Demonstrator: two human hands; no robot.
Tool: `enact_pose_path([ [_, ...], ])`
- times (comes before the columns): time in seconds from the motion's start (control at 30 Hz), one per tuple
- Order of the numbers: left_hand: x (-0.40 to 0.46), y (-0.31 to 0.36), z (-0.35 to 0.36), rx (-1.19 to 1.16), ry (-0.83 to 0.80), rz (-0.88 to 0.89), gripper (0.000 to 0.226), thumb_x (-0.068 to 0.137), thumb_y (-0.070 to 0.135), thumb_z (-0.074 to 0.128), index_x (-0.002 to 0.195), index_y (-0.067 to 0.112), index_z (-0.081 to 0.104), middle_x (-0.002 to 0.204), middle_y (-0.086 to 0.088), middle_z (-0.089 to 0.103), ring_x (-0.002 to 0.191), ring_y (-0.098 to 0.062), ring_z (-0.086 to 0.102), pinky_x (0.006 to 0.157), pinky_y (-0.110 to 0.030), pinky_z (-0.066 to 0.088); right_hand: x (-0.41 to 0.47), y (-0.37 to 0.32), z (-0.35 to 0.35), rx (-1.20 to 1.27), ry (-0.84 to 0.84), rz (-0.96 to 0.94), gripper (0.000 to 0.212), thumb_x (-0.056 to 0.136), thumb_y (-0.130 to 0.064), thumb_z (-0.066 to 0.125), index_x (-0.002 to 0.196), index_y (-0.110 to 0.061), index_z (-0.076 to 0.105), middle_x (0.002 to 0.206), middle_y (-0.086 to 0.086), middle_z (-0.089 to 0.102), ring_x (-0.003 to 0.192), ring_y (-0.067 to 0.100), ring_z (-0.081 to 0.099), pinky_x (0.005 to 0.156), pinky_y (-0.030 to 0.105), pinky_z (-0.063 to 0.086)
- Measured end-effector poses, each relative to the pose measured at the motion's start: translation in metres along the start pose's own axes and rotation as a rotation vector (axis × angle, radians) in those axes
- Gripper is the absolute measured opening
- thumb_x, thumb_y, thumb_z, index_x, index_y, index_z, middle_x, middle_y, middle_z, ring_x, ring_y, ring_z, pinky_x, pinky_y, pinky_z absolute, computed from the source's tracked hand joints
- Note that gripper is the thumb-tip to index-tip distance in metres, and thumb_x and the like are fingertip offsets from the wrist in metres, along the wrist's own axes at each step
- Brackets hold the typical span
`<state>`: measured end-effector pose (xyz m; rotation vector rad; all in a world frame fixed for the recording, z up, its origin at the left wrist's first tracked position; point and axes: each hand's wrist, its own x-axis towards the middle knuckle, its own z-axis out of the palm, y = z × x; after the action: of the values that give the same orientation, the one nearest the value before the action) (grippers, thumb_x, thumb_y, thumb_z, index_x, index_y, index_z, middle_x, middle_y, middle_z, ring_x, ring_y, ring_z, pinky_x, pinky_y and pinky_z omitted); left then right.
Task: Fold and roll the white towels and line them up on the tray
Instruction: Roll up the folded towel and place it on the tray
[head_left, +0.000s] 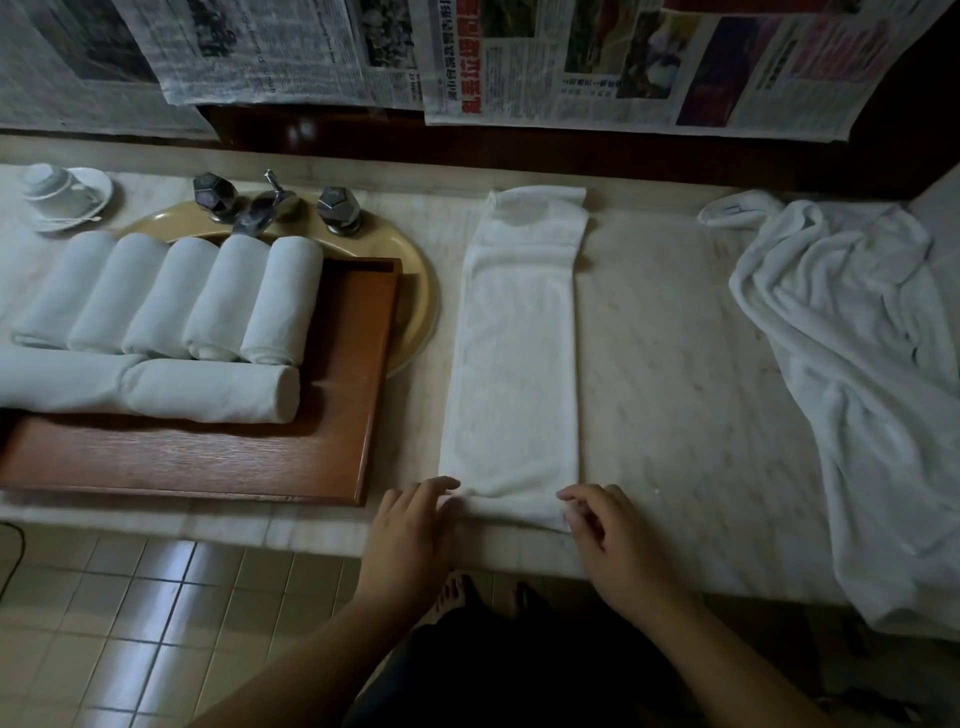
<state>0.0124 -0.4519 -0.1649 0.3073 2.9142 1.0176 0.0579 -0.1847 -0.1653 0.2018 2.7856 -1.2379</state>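
Observation:
A white towel (514, 353) lies folded into a long narrow strip on the marble counter, running from the back wall to the front edge. My left hand (410, 535) rests at its near left corner with fingers stretched out, touching the cloth. My right hand (613, 540) sits at the near right corner, fingers loosely curled at the hem; whether it pinches the cloth is unclear. On the left, a wooden tray (332, 415) carries several rolled white towels (208, 296) in a row, with two more rolls (213, 389) laid crosswise in front.
A heap of unfolded white towels (852, 374) drapes over the counter's right end. Behind the tray are a beige sink basin (415, 291) with metal taps (270, 200) and an upturned cup on a saucer (62, 195). Newspapers cover the wall. Tiled floor lies below.

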Motion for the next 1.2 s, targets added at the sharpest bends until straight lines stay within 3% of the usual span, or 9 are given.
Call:
enact_pose_path([
  [0.1, 0.005, 0.005, 0.005, 0.054, -0.007, -0.04, 0.014, 0.106, 0.032, 0.054, 0.113, 0.027, 0.066, 0.112, 0.01, 0.059, 0.094, -0.014, 0.043, 0.08, -0.035, 0.047, 0.008, -0.003, 0.0, 0.019, 0.008, 0.012, 0.02, 0.102, -0.026, 0.061, 0.11, -0.045, 0.061, 0.095, -0.013, 0.049, 0.077, 0.006, 0.057, 0.073, 0.031, 0.054],
  [0.23, 0.013, -0.002, 0.005, 0.164, 0.034, 0.049, 0.008, 0.099, 0.022, 0.069, 0.106, 0.02, 0.068, 0.112, 0.0, 0.053, 0.093, -0.019, 0.044, 0.076, -0.039, 0.051, 0.015, -0.001, -0.002, -0.204, 0.054, -0.191, 0.03, 0.094, -0.011, 0.067, 0.106, -0.038, 0.07, 0.095, -0.009, 0.045, 0.081, 0.012, 0.053, 0.071, 0.031, 0.05],
  [0.33, 0.017, -0.004, 0.001, 0.248, 0.016, 0.212, 0.033, 0.088, 0.02, 0.078, 0.119, 0.022, 0.066, 0.117, -0.004, 0.056, 0.098, -0.025, 0.051, 0.075, -0.039, 0.052, 0.015, -0.003, -0.003, -0.479, 0.042, -0.406, 0.04, 0.085, -0.015, 0.057, 0.113, -0.035, 0.077, 0.093, -0.005, 0.054, 0.08, 0.022, 0.053, 0.064, 0.038, 0.047],
  [0.43, 0.021, -0.007, -0.001, 0.384, -0.054, 0.482, 0.053, 0.073, 0.013, 0.083, 0.123, 0.025, 0.067, 0.123, -0.007, 0.056, 0.105, -0.028, 0.049, 0.075, -0.041, 0.049, 0.008, -0.006, 0.0, -0.596, 0.035, -0.439, 0.044, 0.081, -0.019, 0.062, 0.121, -0.029, 0.075, 0.096, -0.005, 0.06, 0.083, 0.025, 0.056, 0.066, 0.038, 0.044],
  [0.6, 0.023, -0.002, 0.004, 0.372, -0.057, 0.637, 0.04, 0.083, 0.015, 0.052, 0.116, 0.011, 0.075, 0.114, -0.003, 0.063, 0.101, -0.024, 0.058, 0.08, -0.036, 0.054, -0.002, -0.017, 0.017, -0.603, 0.082, -0.433, 0.04, 0.082, -0.024, 0.059, 0.118, -0.013, 0.073, 0.109, 0.001, 0.066, 0.097, 0.026, 0.064, 0.078, 0.04, 0.051],
  [0.8, 0.012, -0.007, 0.011, 0.359, -0.083, 0.644, 0.038, 0.098, 0.03, 0.061, 0.128, 0.009, 0.068, 0.121, -0.007, 0.066, 0.108, -0.024, 0.063, 0.088, -0.037, 0.057, 0.002, -0.016, 0.02, -0.649, 0.058, -0.386, 0.043, 0.089, -0.024, 0.061, 0.131, -0.025, 0.066, 0.106, -0.004, 0.063, 0.09, 0.024, 0.06, 0.075, 0.039, 0.049],
  [0.93, 0.019, -0.013, 0.009, 0.404, -0.145, 0.642, 0.056, 0.085, 0.03, 0.076, 0.137, 0.014, 0.062, 0.123, -0.003, 0.063, 0.109, -0.023, 0.062, 0.09, -0.036, 0.056, 0.008, -0.016, 0.021, -0.581, 0.064, -0.325, 0.038, 0.086, -0.02, 0.066, 0.123, -0.027, 0.069, 0.104, -0.004, 0.056, 0.091, 0.023, 0.059, 0.072, 0.037, 0.05],
  [1.1, 0.029, -0.017, 0.005, 0.385, -0.06, 0.595, 0.037, 0.092, 0.034, 0.058, 0.127, 0.026, 0.068, 0.115, 0.003, 0.058, 0.102, -0.023, 0.055, 0.086, -0.037, 0.044, 0.014, -0.01, 0.017, -0.327, 0.072, -0.24, 0.025, 0.098, -0.038, 0.053, 0.115, -0.035, 0.072, 0.1, -0.013, 0.054, 0.088, 0.016, 0.053, 0.073, 0.037, 0.05],
  [1.2, 0.033, -0.017, 0.004, 0.307, -0.097, 0.418, 0.03, 0.099, 0.045, 0.051, 0.124, 0.038, 0.066, 0.112, 0.013, 0.054, 0.099, -0.017, 0.049, 0.079, -0.035, 0.045, 0.02, -0.009, 0.015, -0.214, 0.075, -0.167, 0.026, 0.097, -0.048, 0.055, 0.11, -0.037, 0.075, 0.097, -0.018, 0.059, 0.087, 0.014, 0.052, 0.076, 0.037, 0.051],
])
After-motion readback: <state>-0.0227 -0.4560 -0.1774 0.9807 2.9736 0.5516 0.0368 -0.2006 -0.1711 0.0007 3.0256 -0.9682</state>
